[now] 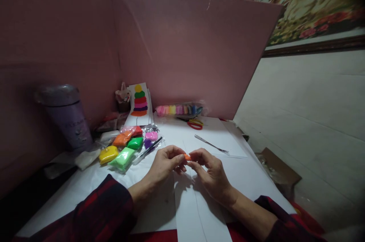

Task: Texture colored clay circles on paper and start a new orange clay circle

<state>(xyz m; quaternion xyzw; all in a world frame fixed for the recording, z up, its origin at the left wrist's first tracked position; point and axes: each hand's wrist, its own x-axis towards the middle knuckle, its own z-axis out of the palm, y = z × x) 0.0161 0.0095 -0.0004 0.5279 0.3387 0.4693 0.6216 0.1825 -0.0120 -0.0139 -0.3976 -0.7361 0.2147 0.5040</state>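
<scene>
Between my two hands is a small lump of orange modelling clay (187,157), pinched at both ends. My left hand (170,160) has its thumb and fingers closed on the left end. The fingertips of my right hand (208,166) grip the other end. Both hands hover over a white paper sheet (199,211) marked with a thin curved line. To the left lie bagged clay packs: a light green pack (122,159), a yellow pack (108,155), a green pack (135,143) and an orange pack (122,138). A dark pen (148,149) lies beside them.
A purple tumbler (67,118) stands at the left. A card with a coloured stacked drawing (139,101) leans at the back, near a bag of multicoloured clay (179,109). Red-handled scissors (195,124) and a metal fork-like tool (211,144) lie beyond my hands. Pink panels (185,52) wall the back and left.
</scene>
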